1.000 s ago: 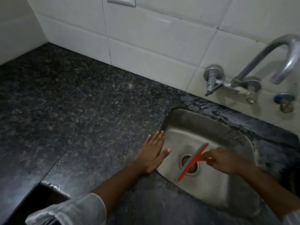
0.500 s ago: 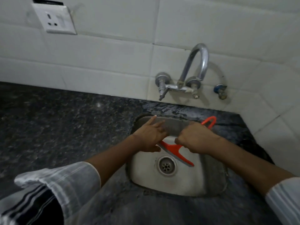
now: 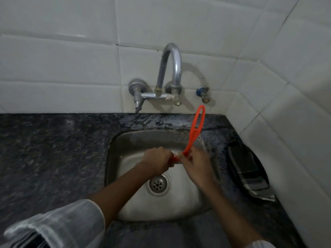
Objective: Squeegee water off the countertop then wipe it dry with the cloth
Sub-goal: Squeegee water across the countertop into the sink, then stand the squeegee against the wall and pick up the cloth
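Note:
An orange squeegee (image 3: 195, 133) stands nearly upright over the steel sink (image 3: 188, 199), its looped handle pointing up toward the wall. My right hand (image 3: 196, 164) grips the lower end of its handle. My left hand (image 3: 157, 161) is closed on the blade end, which is mostly hidden between the two hands. The dark speckled countertop (image 3: 53, 158) shows wet streaks behind the sink. A dark striped cloth (image 3: 249, 170) lies on the counter to the right of the sink, against the wall.
A chrome wall tap (image 3: 170, 72) arches above the sink, with a small blue valve (image 3: 202, 93) to its right. White tiled walls close the back and the right side. The sink drain (image 3: 158, 184) sits just below my hands.
The view has swung right and centred on the sink. The squeegee has turned from lying low across the basin to standing handle-up, and my left hand has closed on its blade end.

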